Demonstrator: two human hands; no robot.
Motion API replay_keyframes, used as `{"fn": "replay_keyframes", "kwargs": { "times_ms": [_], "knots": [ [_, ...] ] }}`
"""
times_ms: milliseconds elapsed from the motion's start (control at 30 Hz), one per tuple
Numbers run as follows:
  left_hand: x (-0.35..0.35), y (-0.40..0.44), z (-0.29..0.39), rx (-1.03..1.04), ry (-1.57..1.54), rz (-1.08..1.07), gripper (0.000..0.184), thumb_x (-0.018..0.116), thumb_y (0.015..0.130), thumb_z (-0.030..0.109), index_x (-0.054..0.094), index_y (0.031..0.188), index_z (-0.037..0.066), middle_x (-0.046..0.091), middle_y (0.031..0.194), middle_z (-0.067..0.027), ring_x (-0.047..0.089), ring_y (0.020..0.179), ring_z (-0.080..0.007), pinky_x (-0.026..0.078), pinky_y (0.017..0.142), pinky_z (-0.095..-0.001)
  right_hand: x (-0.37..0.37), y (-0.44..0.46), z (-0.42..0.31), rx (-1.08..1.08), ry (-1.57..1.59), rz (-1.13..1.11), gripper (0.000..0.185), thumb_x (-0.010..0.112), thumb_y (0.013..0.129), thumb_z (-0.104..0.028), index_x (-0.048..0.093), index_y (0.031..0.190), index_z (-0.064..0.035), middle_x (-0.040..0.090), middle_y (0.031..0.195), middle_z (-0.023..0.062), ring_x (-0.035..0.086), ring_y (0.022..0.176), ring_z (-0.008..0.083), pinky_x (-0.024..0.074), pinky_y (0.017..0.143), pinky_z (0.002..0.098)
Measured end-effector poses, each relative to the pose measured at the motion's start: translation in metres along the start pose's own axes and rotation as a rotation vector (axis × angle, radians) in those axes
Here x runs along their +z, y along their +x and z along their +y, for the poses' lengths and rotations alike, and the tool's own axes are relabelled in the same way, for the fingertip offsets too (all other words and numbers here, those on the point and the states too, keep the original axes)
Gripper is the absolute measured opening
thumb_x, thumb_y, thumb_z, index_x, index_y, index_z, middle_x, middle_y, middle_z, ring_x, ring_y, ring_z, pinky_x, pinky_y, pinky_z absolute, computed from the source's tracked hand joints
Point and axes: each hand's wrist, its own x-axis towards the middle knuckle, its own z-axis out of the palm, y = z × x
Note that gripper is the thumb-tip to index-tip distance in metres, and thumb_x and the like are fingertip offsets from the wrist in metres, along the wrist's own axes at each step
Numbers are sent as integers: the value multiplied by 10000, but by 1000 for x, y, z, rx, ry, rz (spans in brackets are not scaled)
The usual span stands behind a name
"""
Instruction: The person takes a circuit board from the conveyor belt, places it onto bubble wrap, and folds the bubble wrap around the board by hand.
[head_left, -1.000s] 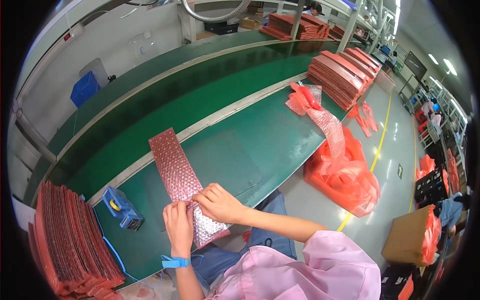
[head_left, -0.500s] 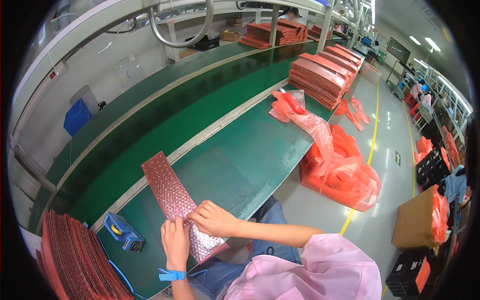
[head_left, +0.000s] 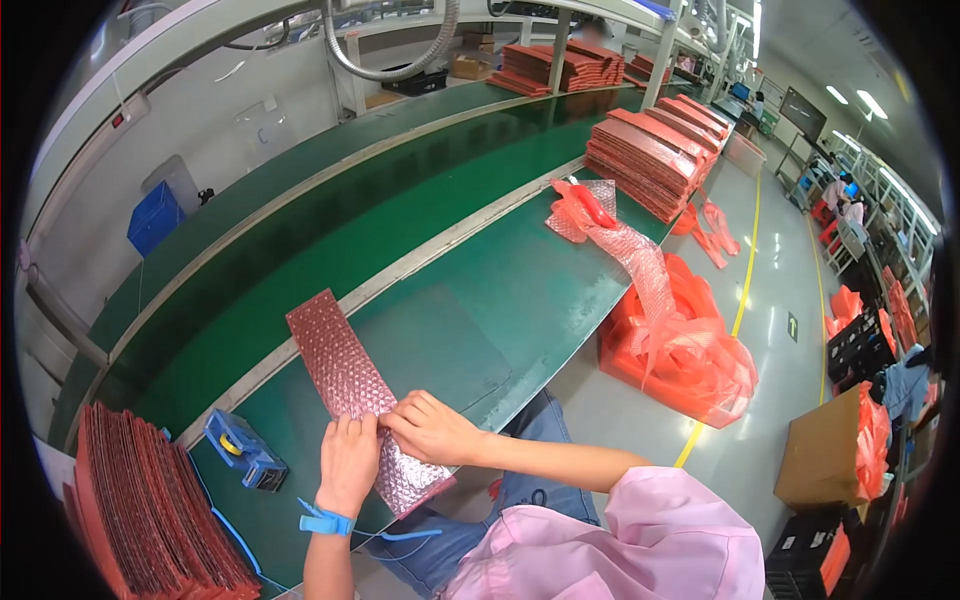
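Observation:
A long pink bubble-wrap bag (head_left: 345, 362) lies slantwise on the green bench, its shiny near end reaching past the bench edge over my lap. My left hand (head_left: 350, 460), with a blue strap (head_left: 325, 518) on its wrist, has its fingers closed at the bag's left edge. From the right, my right hand (head_left: 432, 428) pinches the bag's middle, its fingertips almost meeting the left ones. Whatever lies between the fingertips is hidden. A blue tape dispenser (head_left: 245, 450) with a yellow core stands left of the bag.
A stack of red bubble-wrap bags (head_left: 160, 510) stands at the near left. Another stack (head_left: 650, 160) sits farther along the bench (head_left: 450, 310). Loose red bubble wrap (head_left: 630, 250) drapes off the edge into a heaped red plastic bin (head_left: 680, 350). A cardboard box (head_left: 820, 450) is on the right.
My left hand has shifted a little up and turned, its wrist swinging left. My right hand stays at the bag's middle. The view has shifted slightly.

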Motion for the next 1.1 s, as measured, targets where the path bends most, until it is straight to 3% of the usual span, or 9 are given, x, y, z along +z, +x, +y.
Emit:
{"fn": "replay_keyframes", "kwargs": {
  "times_ms": [167,333,500,1100],
  "knots": [
    [-9,6,-11,-12,-152,-111,255,721,791,134,577,986,56,594,925,-132,584,958,-310,483,862,-397,2,-2,0,47,32,-7,355,661,826,-77,579,1168,-38,550,1024,99,543,929,239,456,893,334],
    [-8,5,-25,112,-265,91,277,729,808,156,577,1016,55,569,1009,-136,543,1161,-341,449,979,-423,-3,3,-2,48,45,-40,360,666,834,-77,581,1182,-42,547,1023,102,544,935,241,454,896,338],
    [3,-5,-30,20,-452,-5,283,724,829,178,575,1037,56,544,1063,-135,467,1289,-360,402,1054,-445,-5,6,-3,59,58,-77,363,665,835,-71,586,1189,-51,544,1024,99,545,940,240,453,909,344],
    [5,-5,-32,41,-464,68,247,701,811,174,594,1007,70,554,1037,-119,492,1254,-347,419,1033,-442,-5,7,-3,67,67,-72,372,656,819,-47,593,1186,-55,548,1025,97,550,942,242,455,919,351]
  ]
}}
